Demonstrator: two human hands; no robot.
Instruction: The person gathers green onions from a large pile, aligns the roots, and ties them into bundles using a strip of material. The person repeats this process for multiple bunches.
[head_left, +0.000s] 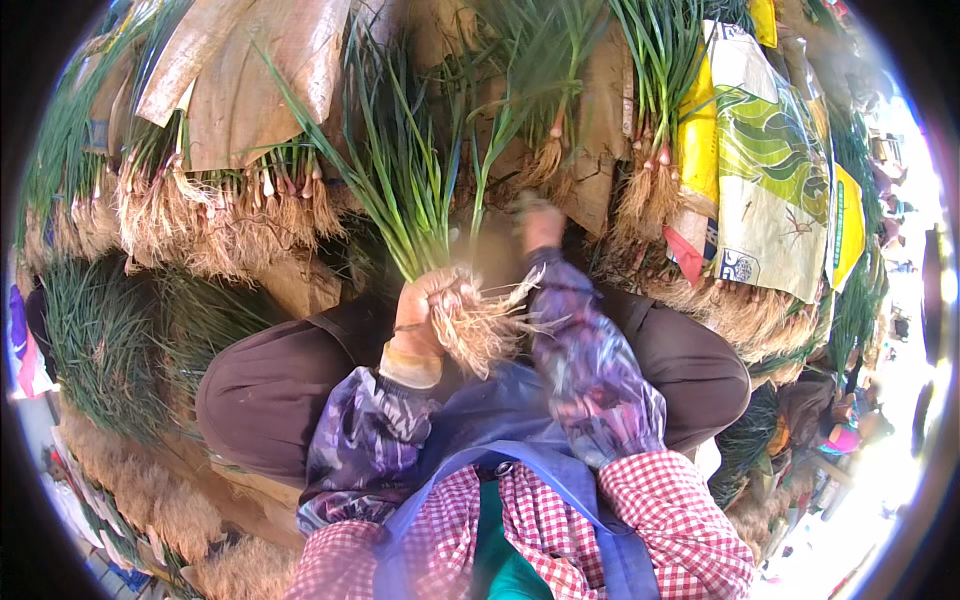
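Note:
My left hand (427, 307) is closed around a bunch of green onions (412, 202) in front of my lap. Its leaves point up and away, and the pale stringy roots (484, 330) hang out on the right side of the fist. To the right of this bunch, my right hand (541, 225) is blurred, and what its fingers hold, if anything, is unclear. A few loose green leaves (484, 172) rise between the two hands. Just beyond the right hand, more green onions (555, 127) lie with their roots towards me.
Cardboard (255, 97) covers a rooted pile of green onions (217, 210) at the left. On the right, a printed sack (772, 172) lies over further bunches, beside another bunch (660, 142). Leafy heaps (105, 345) stand by my left knee. People (847, 427) are at the far right.

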